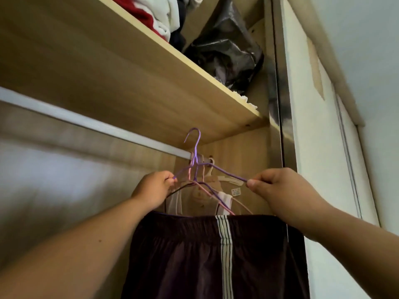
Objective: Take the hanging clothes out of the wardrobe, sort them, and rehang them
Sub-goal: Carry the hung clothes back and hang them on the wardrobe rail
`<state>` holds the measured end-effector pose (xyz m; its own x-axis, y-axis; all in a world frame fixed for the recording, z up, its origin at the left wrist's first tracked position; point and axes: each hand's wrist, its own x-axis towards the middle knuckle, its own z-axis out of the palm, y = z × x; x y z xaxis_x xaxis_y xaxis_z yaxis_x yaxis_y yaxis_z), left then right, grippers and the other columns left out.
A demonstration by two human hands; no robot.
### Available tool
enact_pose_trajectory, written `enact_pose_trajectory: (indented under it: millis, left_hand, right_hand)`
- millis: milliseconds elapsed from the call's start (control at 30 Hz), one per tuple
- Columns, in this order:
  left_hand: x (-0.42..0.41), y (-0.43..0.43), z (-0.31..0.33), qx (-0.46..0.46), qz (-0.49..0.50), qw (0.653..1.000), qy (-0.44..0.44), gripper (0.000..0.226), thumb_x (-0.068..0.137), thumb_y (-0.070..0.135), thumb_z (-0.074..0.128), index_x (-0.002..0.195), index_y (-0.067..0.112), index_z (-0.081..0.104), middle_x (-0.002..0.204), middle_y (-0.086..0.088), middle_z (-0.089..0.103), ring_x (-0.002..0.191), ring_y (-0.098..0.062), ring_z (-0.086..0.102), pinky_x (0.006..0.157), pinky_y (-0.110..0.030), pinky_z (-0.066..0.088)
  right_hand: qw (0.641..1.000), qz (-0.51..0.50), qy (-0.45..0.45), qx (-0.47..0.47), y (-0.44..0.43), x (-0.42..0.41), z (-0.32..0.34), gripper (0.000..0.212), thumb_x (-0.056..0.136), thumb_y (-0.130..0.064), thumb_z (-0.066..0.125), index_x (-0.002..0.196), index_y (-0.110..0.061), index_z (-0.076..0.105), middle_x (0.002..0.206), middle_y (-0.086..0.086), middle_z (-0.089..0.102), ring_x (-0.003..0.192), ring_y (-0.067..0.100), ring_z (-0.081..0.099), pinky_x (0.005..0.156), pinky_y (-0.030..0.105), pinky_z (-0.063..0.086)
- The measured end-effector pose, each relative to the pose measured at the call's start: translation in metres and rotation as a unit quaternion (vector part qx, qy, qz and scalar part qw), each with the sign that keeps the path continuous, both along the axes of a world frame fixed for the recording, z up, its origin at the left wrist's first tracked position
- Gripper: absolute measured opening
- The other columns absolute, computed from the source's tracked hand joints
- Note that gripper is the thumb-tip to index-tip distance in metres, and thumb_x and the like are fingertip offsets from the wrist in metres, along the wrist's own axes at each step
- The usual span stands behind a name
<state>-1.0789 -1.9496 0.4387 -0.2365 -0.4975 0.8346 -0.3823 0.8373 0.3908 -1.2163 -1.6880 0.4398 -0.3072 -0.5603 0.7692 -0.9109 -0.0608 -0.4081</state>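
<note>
Beneath the wardrobe shelf, a person's left hand (pixel 154 187) and right hand (pixel 278 186) each pinch one shoulder of a purple wire hanger (pixel 224 172), fingers curled on the wire. Dark maroon shorts (pixel 194 255) with white side stripes hang from its bar. The hook stands up near the right end of the white rail (pixel 86 121) and does not appear to be caught on it. Just behind, a beige garment (pixel 203 197) and other pieces on pink and dark hangers hang bunched at that end, so the job looks only partly done. Whether the shorts are coming off or going back cannot be told. Both forearms reach up and forward, wrists level, holding the hanger square to the wardrobe. Above, the wooden shelf (pixel 129 72) carries folded clothes (pixel 159 14) and a black plastic bag (pixel 226 48).
</note>
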Motion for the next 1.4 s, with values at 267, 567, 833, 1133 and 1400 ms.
enact_pose_trajectory:
  millis: [267,567,833,1133,1400]
  left_hand:
    - [-0.023,-0.073,0.018,0.029,0.023,0.999,0.018,0.022,0.093,0.022,0.054,0.072,0.023,0.059,0.09,-0.003,0.068,0.085,-0.022,0.06,0.069,-0.025,0.041]
    - [-0.034,-0.11,-0.006,0.022,0.06,0.997,-0.038,0.022,0.094,0.028,0.051,0.079,0.015,0.06,0.088,-0.005,0.065,0.079,-0.023,0.055,0.064,-0.027,0.037]
    - [-0.045,-0.121,-0.021,-0.01,0.052,0.998,0.024,0.02,0.096,0.024,0.049,0.096,0.016,0.068,0.092,-0.011,0.07,0.086,-0.03,0.062,0.063,-0.03,0.039]
    - [-0.032,-0.104,-0.015,0.062,0.056,0.996,0.006,0.012,0.093,0.026,0.055,0.097,0.018,0.063,0.101,-0.012,0.068,0.097,-0.03,0.061,0.072,-0.03,0.041]
    - [-0.021,0.037,-0.029,-0.068,-0.003,0.997,0.041,0.061,0.086,0.027,0.065,0.141,0.025,0.039,0.142,-0.005,0.042,0.128,-0.019,0.042,0.099,-0.024,0.032]
  right_hand:
    - [0.999,-0.032,0.031,-0.015,-0.08,0.005,0.018,0.02,0.094,-0.024,0.053,0.088,-0.018,0.071,0.066,-0.006,0.06,0.061,0.007,0.053,0.05,0.017,0.037]
    - [0.998,-0.039,0.021,0.039,-0.118,-0.005,0.005,0.027,0.095,-0.02,0.049,0.094,-0.036,0.07,0.081,-0.015,0.065,0.065,0.003,0.057,0.044,0.009,0.038]
    - [0.996,-0.031,0.052,0.07,-0.122,-0.012,0.0,0.024,0.095,-0.024,0.05,0.102,-0.038,0.068,0.072,-0.011,0.061,0.045,-0.003,0.051,0.039,0.009,0.033]
    - [0.982,-0.025,0.163,0.094,-0.113,-0.006,0.005,0.029,0.095,-0.025,0.049,0.12,-0.03,0.062,0.095,-0.008,0.06,0.066,0.002,0.047,0.053,0.016,0.034]
    - [0.977,-0.027,0.201,0.068,-0.03,-0.01,-0.015,0.048,0.091,-0.04,0.056,0.136,-0.044,0.04,0.117,-0.009,0.047,0.105,0.013,0.054,0.083,0.021,0.042]
